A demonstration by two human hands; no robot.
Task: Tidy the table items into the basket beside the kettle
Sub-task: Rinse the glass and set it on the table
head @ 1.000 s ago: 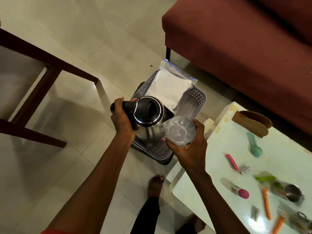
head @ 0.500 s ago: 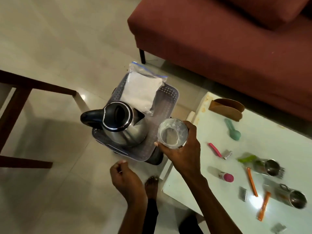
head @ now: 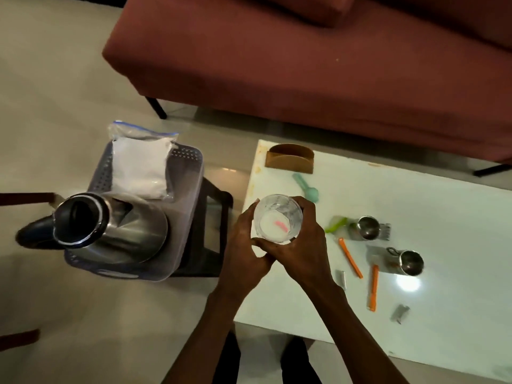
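Hands meet around a clear glass [head: 278, 219] over the white table's [head: 443, 314] near-left edge: left hand [head: 243, 245] and right hand [head: 302, 245] both curl their fingers round its sides. Left of the table, the grey basket [head: 188, 189] holds the steel kettle [head: 110, 231] and a bag of white powder [head: 140, 166].

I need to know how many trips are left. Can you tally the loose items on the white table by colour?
Orange sticks: 2
Steel cups: 2
Silver packets: 2
Green pieces: 2
Brown holder: 1
Total: 9
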